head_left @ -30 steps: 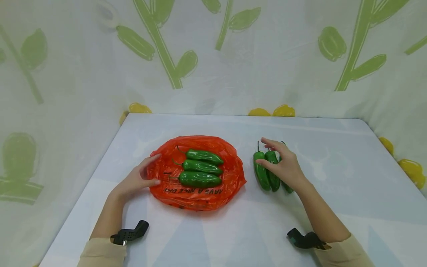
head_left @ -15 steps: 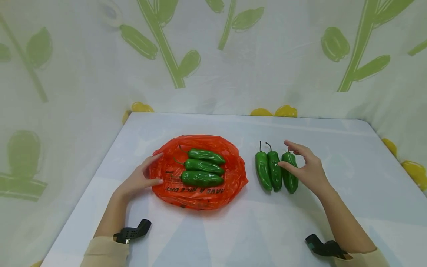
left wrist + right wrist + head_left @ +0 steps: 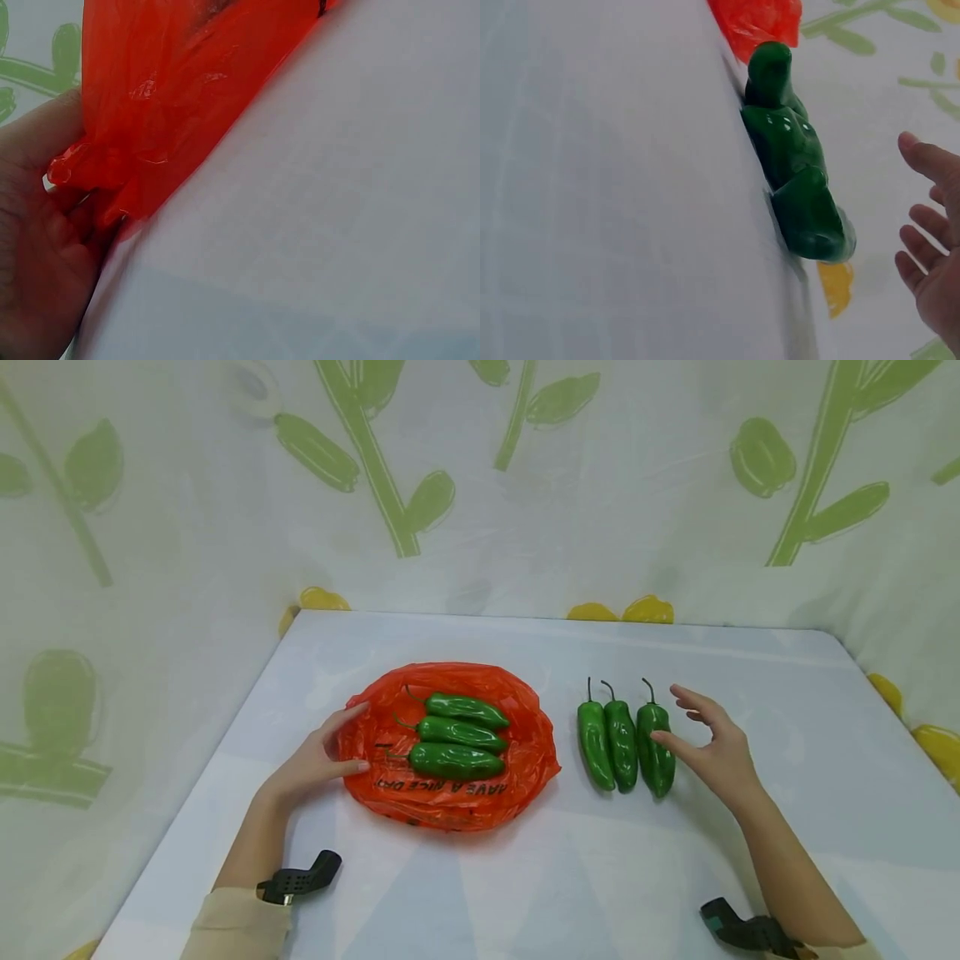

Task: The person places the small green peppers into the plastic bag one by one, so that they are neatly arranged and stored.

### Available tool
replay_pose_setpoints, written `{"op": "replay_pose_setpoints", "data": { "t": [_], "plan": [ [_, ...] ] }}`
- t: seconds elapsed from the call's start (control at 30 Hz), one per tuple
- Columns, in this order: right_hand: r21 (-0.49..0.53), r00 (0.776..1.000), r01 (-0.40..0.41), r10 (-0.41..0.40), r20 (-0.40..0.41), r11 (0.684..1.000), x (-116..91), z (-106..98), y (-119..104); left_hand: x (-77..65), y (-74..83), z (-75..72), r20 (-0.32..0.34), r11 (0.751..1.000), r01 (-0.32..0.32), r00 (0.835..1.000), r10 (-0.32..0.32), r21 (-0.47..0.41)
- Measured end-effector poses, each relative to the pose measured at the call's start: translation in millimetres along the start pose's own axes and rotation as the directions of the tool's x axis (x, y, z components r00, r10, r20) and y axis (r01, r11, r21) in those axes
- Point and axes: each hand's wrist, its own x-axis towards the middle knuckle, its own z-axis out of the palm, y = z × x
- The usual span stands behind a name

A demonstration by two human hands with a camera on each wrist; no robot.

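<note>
A red plastic bag (image 3: 450, 814) lies spread on the table with three glossy green chili peppers (image 3: 459, 735) in a row on it. At its left side my left hand (image 3: 307, 764) holds the edge; the left wrist view shows gathered red plastic (image 3: 112, 169) between thumb and fingers. Three more green peppers (image 3: 621, 743) lie side by side to the right of the bag, stems pointing away. Just right of the rightmost pepper (image 3: 656, 752) hovers my right hand (image 3: 720, 756), thumb and fingers parted with nothing between them. In the right wrist view this hand (image 3: 937, 232) is apart from the peppers (image 3: 787, 150).
The white table (image 3: 562, 893) reaches back to a pale curtain (image 3: 637, 485) printed with green stems and yellow shapes. A black wrist camera (image 3: 300, 878) sits on the left forearm, another black camera (image 3: 750, 931) on the right.
My right hand has moved right, off the peppers, and the rightmost pepper now lies uncovered beside the other two. The left hand has stayed at the bag's edge.
</note>
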Motion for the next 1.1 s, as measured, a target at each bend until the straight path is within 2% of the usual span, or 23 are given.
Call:
{"op": "replay_pose_setpoints", "data": {
  "t": [0.23, 0.5, 0.8, 1.1],
  "plan": [
    [0.017, 0.999, -0.032, 0.031, 0.025, 0.999, -3.1, 6.1, 6.9, -2.5, 1.5, -0.8, -0.003, 1.000, 0.007, 1.000, -0.007, -0.010],
    [0.002, 0.987, -0.135, 0.135, 0.083, 0.991, -5.6, 16.0, 18.9, -0.7, 0.9, -1.0, 0.001, 1.000, 0.007, 1.000, -0.007, 0.005],
    [0.001, 0.989, -0.098, 0.097, 0.108, 0.995, -7.1, 18.7, 28.6, 1.3, 0.2, 0.7, 0.003, 1.000, -0.003, 1.000, 0.003, -0.010],
    [-0.044, 0.951, -0.260, 0.264, 0.159, 0.965, -9.5, 23.9, 25.3, 1.4, 1.7, 0.4, 0.004, 1.000, 0.008, 1.000, -0.008, -0.007]
  ]
}}
